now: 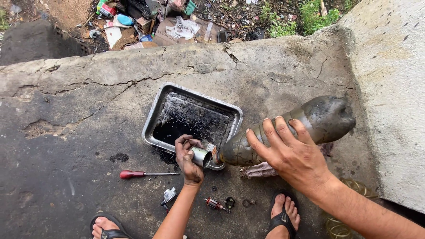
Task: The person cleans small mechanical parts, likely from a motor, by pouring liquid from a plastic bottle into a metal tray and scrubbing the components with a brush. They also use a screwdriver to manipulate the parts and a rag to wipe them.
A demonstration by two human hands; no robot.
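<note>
My right hand (pixel 294 155) grips a grimy plastic bottle (pixel 323 117), tipped on its side with the neck pointing left. My left hand (pixel 188 159) holds a small metal cylinder (pixel 201 156) right at the bottle's mouth, over the near corner of a metal tray (pixel 152 121) that holds dark liquid. Both hands are stained with grease. A dirty rag (pixel 259 170) lies under the bottle.
A red-handled screwdriver (pixel 146 174) lies left of my left hand. A small motor armature (pixel 215 203), a dark ring (pixel 229 202) and other small parts lie between my sandalled feet. Coiled clear tubing (pixel 343 221) sits at right. A concrete wall (pixel 389 88) rises right; litter lies beyond the slab's edge.
</note>
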